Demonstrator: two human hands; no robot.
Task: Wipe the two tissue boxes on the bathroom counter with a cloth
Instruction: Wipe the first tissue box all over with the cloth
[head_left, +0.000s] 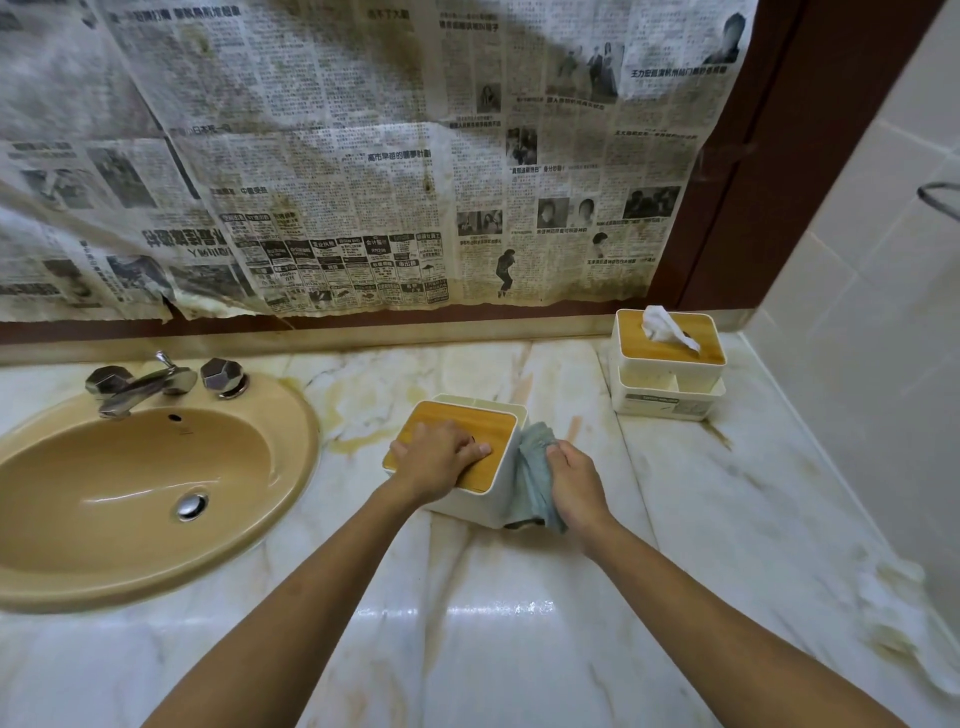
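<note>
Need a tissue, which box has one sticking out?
The far box by the right wall: a white tissue pokes from its lid. The near box shows none.

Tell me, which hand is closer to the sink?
Left. The left hand rests on the near tissue box, to the right of the sink. The right hand holds the cloth on the box's other side, farther away.
</note>
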